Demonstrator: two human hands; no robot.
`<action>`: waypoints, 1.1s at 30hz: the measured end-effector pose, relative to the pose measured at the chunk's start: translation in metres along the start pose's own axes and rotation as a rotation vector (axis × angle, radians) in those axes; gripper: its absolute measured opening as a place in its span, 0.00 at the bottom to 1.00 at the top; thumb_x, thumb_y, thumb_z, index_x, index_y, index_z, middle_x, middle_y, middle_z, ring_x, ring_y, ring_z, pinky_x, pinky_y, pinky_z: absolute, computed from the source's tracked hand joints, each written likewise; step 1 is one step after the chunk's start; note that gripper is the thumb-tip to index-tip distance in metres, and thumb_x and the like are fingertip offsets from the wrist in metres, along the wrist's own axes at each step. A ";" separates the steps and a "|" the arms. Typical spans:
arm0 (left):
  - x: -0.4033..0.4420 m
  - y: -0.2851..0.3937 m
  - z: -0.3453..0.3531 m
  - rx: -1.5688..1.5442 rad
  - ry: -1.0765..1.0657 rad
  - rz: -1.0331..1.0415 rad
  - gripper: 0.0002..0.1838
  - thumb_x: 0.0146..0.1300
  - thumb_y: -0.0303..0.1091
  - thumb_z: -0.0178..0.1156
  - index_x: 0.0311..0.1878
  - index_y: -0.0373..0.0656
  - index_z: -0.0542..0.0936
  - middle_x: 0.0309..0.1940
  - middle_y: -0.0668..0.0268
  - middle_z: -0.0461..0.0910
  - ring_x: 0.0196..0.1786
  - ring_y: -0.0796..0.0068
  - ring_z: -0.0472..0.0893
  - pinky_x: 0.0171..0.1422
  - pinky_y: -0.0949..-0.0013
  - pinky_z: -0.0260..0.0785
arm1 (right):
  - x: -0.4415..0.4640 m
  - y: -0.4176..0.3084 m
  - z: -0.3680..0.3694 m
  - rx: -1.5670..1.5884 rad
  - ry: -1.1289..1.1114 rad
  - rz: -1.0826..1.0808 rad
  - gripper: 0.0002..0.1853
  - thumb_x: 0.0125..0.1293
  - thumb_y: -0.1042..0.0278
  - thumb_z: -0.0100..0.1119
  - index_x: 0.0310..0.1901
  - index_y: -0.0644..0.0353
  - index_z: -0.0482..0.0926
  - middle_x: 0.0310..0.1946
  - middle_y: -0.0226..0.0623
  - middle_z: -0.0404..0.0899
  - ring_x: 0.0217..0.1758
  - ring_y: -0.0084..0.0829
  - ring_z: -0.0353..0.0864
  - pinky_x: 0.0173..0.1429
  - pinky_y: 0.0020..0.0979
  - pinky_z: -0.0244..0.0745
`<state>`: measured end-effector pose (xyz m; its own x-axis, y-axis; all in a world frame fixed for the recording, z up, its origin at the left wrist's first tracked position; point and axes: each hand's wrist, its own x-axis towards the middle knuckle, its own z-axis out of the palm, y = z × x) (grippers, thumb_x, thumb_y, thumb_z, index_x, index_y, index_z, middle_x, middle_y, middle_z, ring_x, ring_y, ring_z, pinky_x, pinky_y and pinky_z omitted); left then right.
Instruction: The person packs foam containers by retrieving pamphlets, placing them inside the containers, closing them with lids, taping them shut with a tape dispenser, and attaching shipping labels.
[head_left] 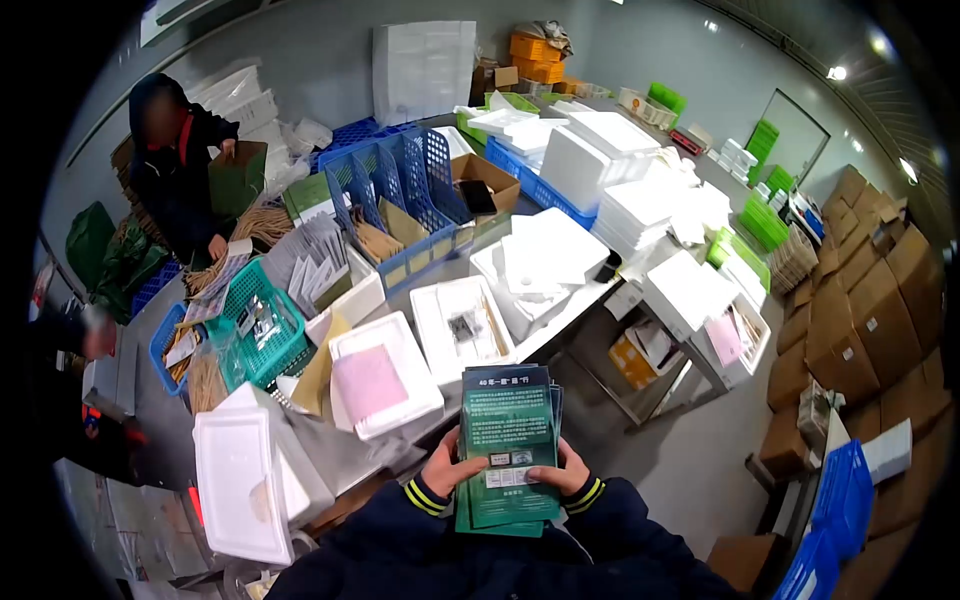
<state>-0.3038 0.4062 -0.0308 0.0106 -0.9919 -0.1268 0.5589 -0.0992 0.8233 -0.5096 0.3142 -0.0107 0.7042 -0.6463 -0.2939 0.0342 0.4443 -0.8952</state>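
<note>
Close to my body is a stack of dark green printed cards [508, 415] with white text, its sheets slightly fanned. My left hand [452, 470] grips the stack's left edge, thumb across the top card. On the opposite edge my right hand [562, 472] does the same, its thumb beside the small printed pictures. The fingers beneath the stack are hidden. Just beyond the cards stands an open white foam box [462, 322] with papers inside. Left of it, another foam box [428, 408] holds a pink sheet [370, 388].
A teal basket [300, 345] and a blue divided rack [435, 255] share the metal table with foam lids [555, 245]. At the far left, a co-worker [175, 190] handles a green bag. Cardboard boxes [860, 310] are piled along the right, near blue crates [840, 500].
</note>
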 end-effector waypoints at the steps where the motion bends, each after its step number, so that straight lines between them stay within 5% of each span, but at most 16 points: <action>1: 0.012 0.015 0.003 0.027 -0.016 -0.025 0.33 0.54 0.29 0.63 0.61 0.37 0.61 0.52 0.62 0.71 0.54 0.72 0.71 0.59 0.69 0.63 | 0.012 -0.012 -0.007 -0.021 -0.006 0.000 0.38 0.46 0.73 0.67 0.59 0.67 0.59 0.49 0.41 0.73 0.52 0.31 0.72 0.57 0.32 0.67; 5: 0.074 0.041 -0.014 0.352 0.153 0.060 0.35 0.48 0.26 0.67 0.58 0.32 0.61 0.48 0.60 0.72 0.50 0.71 0.73 0.53 0.69 0.67 | 0.078 -0.050 -0.032 -0.166 -0.086 -0.151 0.41 0.45 0.73 0.69 0.60 0.66 0.57 0.52 0.40 0.70 0.55 0.30 0.69 0.59 0.32 0.64; 10: 0.154 0.106 -0.004 0.439 0.276 0.169 0.37 0.44 0.27 0.70 0.57 0.35 0.61 0.47 0.60 0.72 0.50 0.70 0.72 0.55 0.69 0.65 | 0.196 -0.125 -0.075 -0.148 -0.526 -0.130 0.35 0.47 0.75 0.68 0.58 0.64 0.62 0.50 0.36 0.72 0.54 0.28 0.70 0.59 0.30 0.64; 16: 0.266 0.153 -0.007 0.412 0.343 0.299 0.41 0.46 0.30 0.69 0.62 0.34 0.57 0.54 0.58 0.67 0.57 0.68 0.67 0.61 0.67 0.60 | 0.296 -0.215 -0.096 -0.123 -0.407 -0.224 0.30 0.49 0.77 0.65 0.54 0.66 0.64 0.47 0.37 0.73 0.49 0.26 0.71 0.55 0.29 0.66; 20: 0.279 0.159 -0.020 0.363 0.510 0.355 0.40 0.53 0.20 0.57 0.67 0.40 0.47 0.58 0.53 0.63 0.61 0.65 0.64 0.61 0.64 0.60 | 0.369 -0.278 -0.115 -0.123 -0.265 -0.410 0.26 0.47 0.78 0.65 0.50 0.66 0.68 0.42 0.37 0.76 0.44 0.26 0.75 0.51 0.28 0.70; 24: 0.261 0.140 -0.038 0.325 0.770 0.260 0.30 0.58 0.21 0.52 0.63 0.38 0.54 0.43 0.53 0.76 0.45 0.67 0.78 0.52 0.67 0.69 | 0.493 -0.314 -0.151 -0.166 -0.101 -0.932 0.25 0.47 0.82 0.63 0.50 0.65 0.68 0.41 0.34 0.75 0.44 0.27 0.74 0.50 0.28 0.70; 30: 0.269 0.096 -0.048 0.249 0.793 0.147 0.26 0.61 0.24 0.53 0.61 0.37 0.57 0.38 0.53 0.78 0.40 0.67 0.79 0.46 0.69 0.72 | 0.624 -0.313 -0.144 -0.210 0.252 -0.999 0.29 0.44 0.81 0.65 0.50 0.64 0.66 0.42 0.36 0.74 0.43 0.28 0.74 0.49 0.27 0.69; 33: 0.271 0.092 -0.047 0.213 0.795 0.110 0.24 0.62 0.25 0.53 0.60 0.37 0.59 0.37 0.53 0.78 0.40 0.67 0.79 0.47 0.67 0.73 | 0.668 -0.288 -0.130 -0.173 0.230 -0.914 0.29 0.42 0.77 0.67 0.49 0.63 0.66 0.42 0.38 0.74 0.42 0.30 0.74 0.48 0.28 0.68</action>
<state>-0.2103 0.1322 -0.0153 0.6834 -0.6525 -0.3274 0.3528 -0.0974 0.9306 -0.1414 -0.3258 0.0072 0.3000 -0.8117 0.5011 0.3839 -0.3782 -0.8424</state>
